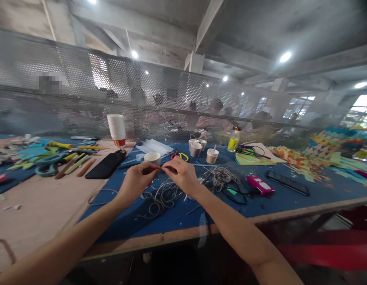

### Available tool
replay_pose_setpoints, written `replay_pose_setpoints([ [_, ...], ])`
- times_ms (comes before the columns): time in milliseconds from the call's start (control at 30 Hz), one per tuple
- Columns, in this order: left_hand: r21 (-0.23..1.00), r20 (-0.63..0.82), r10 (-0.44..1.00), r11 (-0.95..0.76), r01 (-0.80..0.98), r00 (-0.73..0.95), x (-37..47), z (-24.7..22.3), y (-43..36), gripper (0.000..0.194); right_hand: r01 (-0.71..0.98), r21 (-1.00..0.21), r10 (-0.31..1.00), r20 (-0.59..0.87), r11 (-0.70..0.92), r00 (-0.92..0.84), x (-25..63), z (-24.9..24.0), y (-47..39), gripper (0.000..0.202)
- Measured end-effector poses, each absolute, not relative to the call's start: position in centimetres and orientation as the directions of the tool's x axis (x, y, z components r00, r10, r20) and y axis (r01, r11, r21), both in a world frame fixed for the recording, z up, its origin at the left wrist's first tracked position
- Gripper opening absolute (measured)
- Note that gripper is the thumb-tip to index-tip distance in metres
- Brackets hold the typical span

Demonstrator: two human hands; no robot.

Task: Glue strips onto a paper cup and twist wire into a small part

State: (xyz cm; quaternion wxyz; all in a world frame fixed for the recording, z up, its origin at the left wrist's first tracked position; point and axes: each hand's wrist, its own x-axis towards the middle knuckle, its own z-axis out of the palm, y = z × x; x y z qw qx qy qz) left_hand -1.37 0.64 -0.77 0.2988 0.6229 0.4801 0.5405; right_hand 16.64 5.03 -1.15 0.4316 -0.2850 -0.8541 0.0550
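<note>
Both hands meet over the blue table mat [118, 221], fingertips almost touching. My left hand [138, 178] is closed in a pinch, and so is my right hand [182, 174]. Something thin and dark seems to run between the fingertips, too small to name. Just behind my left hand stands a white paper cup [152, 158], partly covered by the fingers. Scissors with red and yellow handles [183, 156] lie beyond my right hand. Under the hands spreads a loose tangle of grey cord [159, 200], and a thicker bundle of grey cord [223, 178] lies to the right.
Small cups with cord handles [195, 149] and a cup with a stick [212, 155] stand behind. Stacked paper cups [116, 128], a black phone [106, 164] and blue scissors [49, 164] are leftward. Rightward are a magenta device [260, 186], another phone [287, 182] and a yellow-labelled bottle [233, 141].
</note>
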Motion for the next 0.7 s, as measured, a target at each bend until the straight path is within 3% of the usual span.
replay_pose_setpoints([
  [100,0.853,0.436,0.899,-0.405,0.329,-0.024,-1.7,-1.1,0.8,0.016,0.382,-0.453,0.588,0.687,0.806,-0.427,16.7,-1.1,5.7,0.021],
  [167,0.841,0.442,0.897,-0.416,0.345,0.005,-2.0,-1.2,1.0,0.017,0.303,-0.591,0.661,0.616,0.747,-0.428,16.8,-1.1,6.4,0.020],
  [267,0.855,0.371,0.923,-0.381,0.350,0.100,-2.4,-1.2,1.6,0.018,0.149,-0.832,0.760,0.397,0.535,-0.514,17.1,-1.0,7.3,0.026],
  [333,0.875,0.308,0.934,-0.352,0.332,0.181,-2.6,-1.2,1.9,0.017,0.089,-0.926,0.772,0.251,0.368,-0.584,17.3,-1.0,7.7,0.030],
  [500,0.940,0.209,0.936,-0.272,0.206,0.284,-2.7,-0.9,1.8,0.018,0.012,-0.986,0.771,0.122,0.166,-0.626,17.5,-1.0,8.0,0.036],
  [700,0.991,0.133,0.976,-0.133,-0.007,0.172,-2.4,-0.7,1.4,0.020,-0.024,-0.940,0.804,0.304,0.340,-0.510,16.6,-1.0,7.2,0.031],
])
